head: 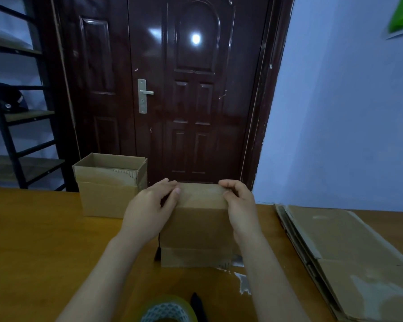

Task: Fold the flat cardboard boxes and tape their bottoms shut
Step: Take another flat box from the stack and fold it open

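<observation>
Left hand (pixel 153 206) and right hand (pixel 239 203) curl over the top edges of the upended box (pixel 196 225), gripping it. It stands on the counter (pixel 37 240), right of the finished box (pixel 109 184). Likely light, stiff, crushable: hold at corners.

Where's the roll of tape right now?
The tape roll sits at the bottom edge of the head view on the wooden table, nearest the person, just in front of the cardboard box.
</observation>
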Motion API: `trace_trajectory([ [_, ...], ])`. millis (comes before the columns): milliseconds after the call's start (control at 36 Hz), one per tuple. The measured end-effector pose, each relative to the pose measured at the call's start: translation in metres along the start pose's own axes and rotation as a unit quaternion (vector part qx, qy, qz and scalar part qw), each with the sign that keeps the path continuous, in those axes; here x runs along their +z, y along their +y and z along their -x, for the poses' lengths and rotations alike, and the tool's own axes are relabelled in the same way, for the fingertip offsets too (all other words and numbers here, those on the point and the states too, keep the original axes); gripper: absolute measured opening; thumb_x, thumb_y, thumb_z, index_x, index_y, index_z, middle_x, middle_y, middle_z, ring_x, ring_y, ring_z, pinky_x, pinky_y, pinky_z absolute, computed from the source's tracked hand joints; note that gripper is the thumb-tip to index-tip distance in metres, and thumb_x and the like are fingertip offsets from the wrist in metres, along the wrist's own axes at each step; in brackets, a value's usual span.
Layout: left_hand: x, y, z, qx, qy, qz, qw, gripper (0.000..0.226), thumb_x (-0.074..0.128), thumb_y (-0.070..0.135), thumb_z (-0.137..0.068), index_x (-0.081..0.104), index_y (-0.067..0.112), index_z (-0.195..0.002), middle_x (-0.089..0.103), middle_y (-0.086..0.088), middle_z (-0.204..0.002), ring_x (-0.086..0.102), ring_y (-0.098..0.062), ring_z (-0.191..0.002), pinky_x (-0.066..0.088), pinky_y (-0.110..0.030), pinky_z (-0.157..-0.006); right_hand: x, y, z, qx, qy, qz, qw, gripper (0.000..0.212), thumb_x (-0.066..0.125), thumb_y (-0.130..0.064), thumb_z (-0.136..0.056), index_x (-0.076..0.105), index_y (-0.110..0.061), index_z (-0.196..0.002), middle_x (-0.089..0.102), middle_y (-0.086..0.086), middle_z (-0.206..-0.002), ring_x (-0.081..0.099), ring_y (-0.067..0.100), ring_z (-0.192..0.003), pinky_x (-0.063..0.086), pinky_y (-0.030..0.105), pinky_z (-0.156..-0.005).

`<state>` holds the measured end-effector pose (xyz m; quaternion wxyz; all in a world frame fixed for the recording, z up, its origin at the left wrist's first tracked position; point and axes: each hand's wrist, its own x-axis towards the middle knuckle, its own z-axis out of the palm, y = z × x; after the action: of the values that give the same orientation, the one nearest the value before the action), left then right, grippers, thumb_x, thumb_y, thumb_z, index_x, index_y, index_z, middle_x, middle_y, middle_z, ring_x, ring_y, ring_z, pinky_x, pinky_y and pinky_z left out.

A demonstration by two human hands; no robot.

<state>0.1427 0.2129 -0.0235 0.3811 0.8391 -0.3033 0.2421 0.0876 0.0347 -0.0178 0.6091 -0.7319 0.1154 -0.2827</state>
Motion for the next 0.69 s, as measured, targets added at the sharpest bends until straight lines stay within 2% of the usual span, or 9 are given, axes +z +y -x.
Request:
trace_trajectory([
  [167, 0.001, -0.002, 0.001, -0.005, -0.001, 0.006, 1.000, 0.036, 0.046, 0.032, -0.098, 0.060, 0.018, -0.128, 0.059, 0.005, -0.131, 0.037, 0.005, -0.124, 0.038, -0.024, -0.100, -0.002, -0.002, 0.003, -0.011, -0.014, 0.029, 0.999, 0.031, 0.041, -0.014, -0.099, 0.058, -0.039, -0.089, 0.050, -0.019, -0.110, 0.041, 0.016, -0.121, 0.038, 0.040, -0.106],
  [250, 0.001, -0.001, 0.002, -0.011, -0.006, 0.015, 1.000, 0.036, 0.044, 0.031, -0.099, 0.058, 0.019, -0.130, 0.058, 0.006, -0.133, 0.039, 0.000, -0.130, 0.038, -0.024, -0.100, -0.004, -0.002, 0.002, -0.021, -0.023, 0.041, 0.999, 0.032, 0.040, -0.014, -0.099, 0.058, -0.037, -0.087, 0.048, -0.021, -0.108, 0.041, 0.016, -0.121, 0.037, 0.036, -0.105],
  [389, -0.006, 0.001, 0.002, -0.022, -0.045, -0.016, 0.999, 0.038, 0.041, 0.035, -0.100, 0.056, 0.023, -0.133, 0.054, 0.009, -0.137, 0.039, -0.006, -0.134, 0.045, -0.033, -0.102, -0.004, -0.005, 0.003, -0.009, -0.025, 0.060, 0.998, 0.034, 0.038, -0.011, -0.099, 0.059, -0.033, -0.085, 0.047, -0.024, -0.104, 0.039, 0.017, -0.120, 0.035, 0.031, -0.098],
  [472, -0.011, 0.007, 0.001, -0.032, -0.080, -0.043, 0.995, 0.038, 0.038, 0.036, -0.101, 0.055, 0.020, -0.132, 0.053, 0.007, -0.137, 0.047, -0.013, -0.128, 0.047, -0.035, -0.097, -0.003, -0.010, 0.005, -0.019, -0.015, 0.100, 0.995, 0.032, 0.039, -0.009, -0.099, 0.061, -0.029, -0.086, 0.053, -0.015, -0.111, 0.043, 0.019, -0.119, 0.038, 0.031, -0.095],
  [556, -0.016, 0.014, -0.004, -0.048, -0.123, -0.019, 0.991, 0.030, 0.040, 0.031, -0.101, 0.058, 0.012, -0.115, 0.055, -0.002, -0.133, 0.051, -0.020, -0.122, 0.045, -0.034, -0.093, -0.004, -0.018, 0.010, -0.075, -0.001, 0.216, 0.974, 0.028, 0.040, -0.012, -0.099, 0.067, -0.020, -0.100, 0.059, -0.003, -0.119, 0.055, 0.016, -0.102, 0.045, 0.028, -0.077],
  [583, -0.018, 0.017, -0.006, -0.056, -0.133, -0.019, 0.989, 0.028, 0.042, 0.031, -0.100, 0.056, 0.012, -0.116, 0.055, -0.004, -0.133, 0.051, -0.022, -0.121, 0.045, -0.033, -0.092, -0.005, -0.022, 0.011, -0.089, -0.003, 0.259, 0.962, 0.027, 0.041, -0.013, -0.099, 0.067, -0.017, -0.105, 0.060, -0.002, -0.120, 0.057, 0.017, -0.099, 0.045, 0.030, -0.077],
  [694, -0.035, 0.028, -0.011, -0.071, -0.140, -0.033, 0.987, 0.043, 0.048, 0.032, -0.098, 0.042, 0.013, -0.135, 0.054, -0.008, -0.131, 0.053, -0.025, -0.116, 0.046, -0.036, -0.093, -0.011, -0.042, 0.012, -0.112, 0.003, 0.358, 0.927, 0.030, 0.044, -0.025, -0.099, 0.061, -0.019, -0.123, 0.059, 0.002, -0.128, 0.056, 0.025, -0.115, 0.041, 0.043, -0.100],
])
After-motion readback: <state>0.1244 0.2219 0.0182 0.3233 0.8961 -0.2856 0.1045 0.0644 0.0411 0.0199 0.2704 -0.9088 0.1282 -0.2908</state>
